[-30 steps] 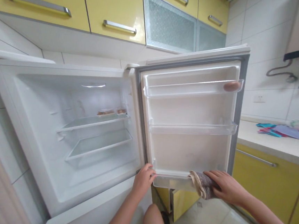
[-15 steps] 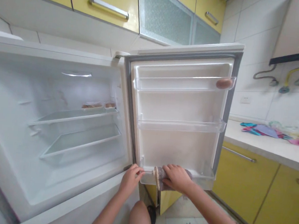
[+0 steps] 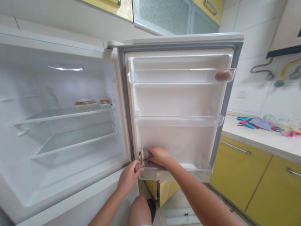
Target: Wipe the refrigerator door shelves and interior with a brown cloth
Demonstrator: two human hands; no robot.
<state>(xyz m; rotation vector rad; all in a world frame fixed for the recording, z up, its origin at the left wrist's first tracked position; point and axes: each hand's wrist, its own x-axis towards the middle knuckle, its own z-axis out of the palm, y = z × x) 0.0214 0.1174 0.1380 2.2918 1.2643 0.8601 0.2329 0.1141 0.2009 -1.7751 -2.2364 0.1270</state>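
A fridge door (image 3: 179, 101) stands swung open to the right, with clear plastic bins across its inner side. My right hand (image 3: 158, 156) is closed around a bunched grey-brown cloth (image 3: 150, 164) with a pale edge. It holds the cloth down in the left end of the bottom door bin (image 3: 179, 176). My left hand (image 3: 129, 176) is at that bin's left corner, right beside the cloth's pale edge. Its fingers are pinched together, and what lies between them is hidden.
A brown egg-shaped item (image 3: 223, 75) lies in the top bin. Small packs (image 3: 86, 102) rest on the fridge's upper glass shelf (image 3: 66, 114). Coloured cloths (image 3: 260, 124) lie on the counter (image 3: 289, 148) at right. Below the door, a yellow cabinet door (image 3: 168, 192) stands ajar.
My right hand has moved left and slightly up with the cloth, from the bin's front into its left end. The left hand stays near the corner. The view has shifted slightly.
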